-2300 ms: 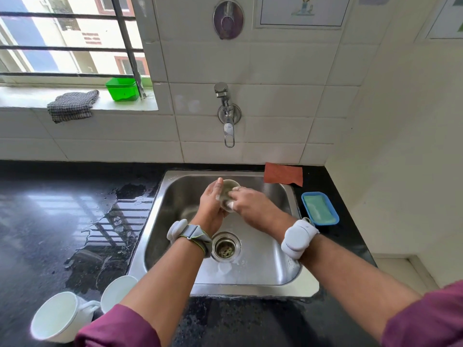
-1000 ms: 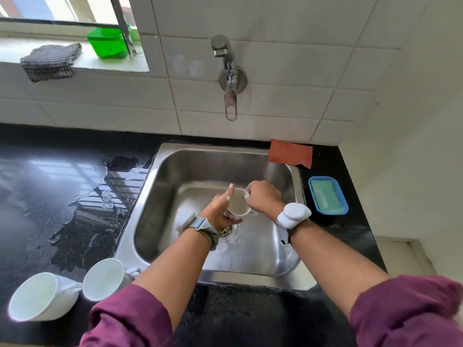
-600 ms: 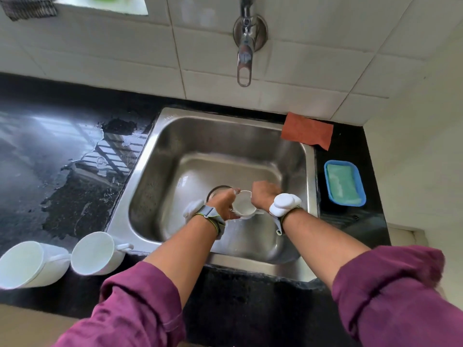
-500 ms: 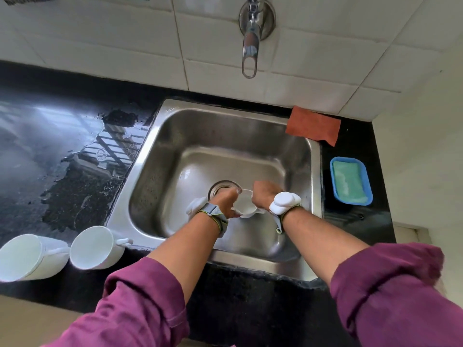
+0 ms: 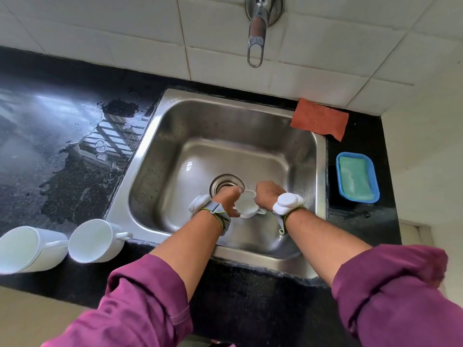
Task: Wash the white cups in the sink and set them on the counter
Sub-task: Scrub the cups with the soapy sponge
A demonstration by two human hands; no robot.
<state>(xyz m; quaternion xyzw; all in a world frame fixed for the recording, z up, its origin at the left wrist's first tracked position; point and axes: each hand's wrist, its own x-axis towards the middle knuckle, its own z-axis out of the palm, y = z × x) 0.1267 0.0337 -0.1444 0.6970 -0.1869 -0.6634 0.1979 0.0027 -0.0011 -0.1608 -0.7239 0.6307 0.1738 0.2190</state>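
L hand [image 5: 229, 200] & R hand [image 5: 268, 194] both gripped the white cup [image 5: 246, 206] between them, mouth up, in the sink [image 5: 160, 151] just by the drain [image 5: 225, 184]. The bench [image 5: 62, 186] w/ 2 more cups [image 5: 96, 240] lay left of the drain, nearer L hand.

The person wears a magenta-purple long-sleeved top, with the left sleeve [image 5: 140, 304] and the right sleeve [image 5: 390, 291] bunched in loose, crumpled folds near the elbows, a stitched hem at each cuff and the forearms bare. Behind the left hand [image 5: 229, 200] sits a white rounded left wrist pod [image 5: 199, 206] on a grey fabric left strap [image 5: 217, 211] edged in yellow-green. Behind the right hand [image 5: 268, 194] a two-lobed white right wrist pod [image 5: 287, 202] sits on a matching right strap [image 5: 281, 222], its free end hanging loose.
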